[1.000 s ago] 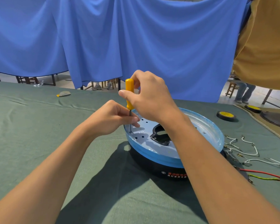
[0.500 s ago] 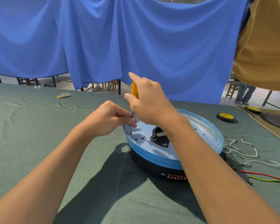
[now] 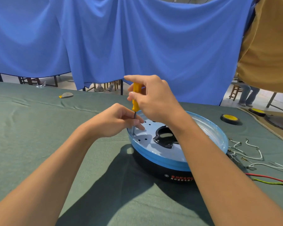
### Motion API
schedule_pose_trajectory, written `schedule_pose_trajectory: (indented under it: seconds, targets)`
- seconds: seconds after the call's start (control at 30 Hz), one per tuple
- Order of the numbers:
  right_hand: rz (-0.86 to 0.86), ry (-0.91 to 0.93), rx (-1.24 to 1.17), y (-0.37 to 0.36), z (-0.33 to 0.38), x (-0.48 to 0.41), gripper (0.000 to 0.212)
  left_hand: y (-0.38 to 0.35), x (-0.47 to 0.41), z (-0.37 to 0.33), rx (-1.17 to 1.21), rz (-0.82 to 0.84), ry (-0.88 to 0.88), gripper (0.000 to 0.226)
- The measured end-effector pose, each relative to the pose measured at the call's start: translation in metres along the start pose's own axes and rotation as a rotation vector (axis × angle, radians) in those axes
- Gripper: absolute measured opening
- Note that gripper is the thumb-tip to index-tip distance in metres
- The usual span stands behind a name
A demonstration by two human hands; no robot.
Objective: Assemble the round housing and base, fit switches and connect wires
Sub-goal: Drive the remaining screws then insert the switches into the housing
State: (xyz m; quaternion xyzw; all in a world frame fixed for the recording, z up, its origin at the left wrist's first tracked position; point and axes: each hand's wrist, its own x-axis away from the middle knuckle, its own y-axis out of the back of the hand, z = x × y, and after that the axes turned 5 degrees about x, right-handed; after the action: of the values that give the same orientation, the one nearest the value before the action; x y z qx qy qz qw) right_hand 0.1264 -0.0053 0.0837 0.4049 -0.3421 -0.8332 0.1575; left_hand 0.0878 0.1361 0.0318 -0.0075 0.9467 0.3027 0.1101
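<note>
My right hand (image 3: 155,98) is wrapped around the yellow handle of the screwdriver (image 3: 136,98), forefinger stretched out above it. My left hand (image 3: 114,123), just below and to the left, pinches the metal shaft to steady it. The tip sits in a hole at the near-left edge of the blue round housing (image 3: 178,159), which rests on the black base (image 3: 162,170) directly under my right wrist. The main risk I see is the tip riding out of the screw if I lean the handle. It would then skid across the painted plate or jab my left fingertips, which are right beside it. The screw itself is too small to make out, so it may also be going in crooked. The housing is a shallow dish. Inside it, under my right forearm, I see only a black bracket (image 3: 165,137) around the middle opening and some open holes. The wires (image 3: 252,154) lie loose on the bench (image 3: 39,144), beyond my right arm.
</note>
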Motion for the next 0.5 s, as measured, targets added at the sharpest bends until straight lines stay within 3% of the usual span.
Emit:
schedule_pose_trajectory:
  seconds: [0.17,0.33,0.5]
  targets:
    - [-0.133,-0.034,0.137,-0.0033,-0.0016,0.004,0.034,-0.003,0.0013,0.0011,0.032,-0.197,-0.061,0.006]
    - [0.057,0.005,0.026,0.0007,0.0029,0.0025,0.046,0.0041,0.003,-0.0015,-0.007,-0.068,-0.04,0.014]
    - [-0.081,0.02,0.102,-0.0062,0.0043,0.0047,0.041,0.0013,0.0045,-0.0056,0.006,-0.091,-0.03,0.009]
